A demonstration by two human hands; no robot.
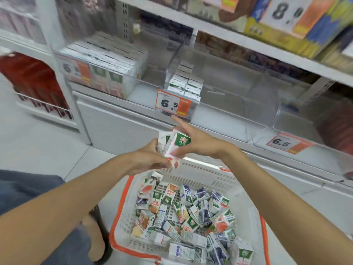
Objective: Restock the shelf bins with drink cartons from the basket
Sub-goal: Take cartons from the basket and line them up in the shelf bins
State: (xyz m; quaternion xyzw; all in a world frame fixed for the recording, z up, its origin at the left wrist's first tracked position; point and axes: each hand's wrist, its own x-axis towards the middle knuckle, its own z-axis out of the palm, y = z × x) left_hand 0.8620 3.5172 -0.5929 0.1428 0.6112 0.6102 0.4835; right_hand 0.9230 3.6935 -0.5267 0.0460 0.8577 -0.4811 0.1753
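**Low shelf bay of a shop, seen from above the basket.**

At 6 o'clock a white basket [210, 175] with an orange rim stands on the pale tiled floor [47, 150]. It holds loose cartons [191, 213] in a jumble.

Just above its far rim the left hand [150, 159] clasps 2 held cartons [172, 144]. The right hand [193, 142] pinches the green-labelled one, thumb below and index finger straight. That label reads "100%".

At 12 o'clock a clear bin [172, 60] on the white shelf [133, 96] holds stacked cartons [188, 83]. Its orange-edged price tag [172, 104] reads "6.5" and hangs directly beyond the hands.

At 10 o'clock packed cartons [114, 62] sit behind a blurred "6" tag [76, 70]. At 2 o'clock a second tag [286, 143] reads "6.5". At 1 o'clock a sign [284, 10] shows "8". Red packs [32, 79] stand at 9 o'clock, and a sandalled foot [95, 232] shows at 7 o'clock.
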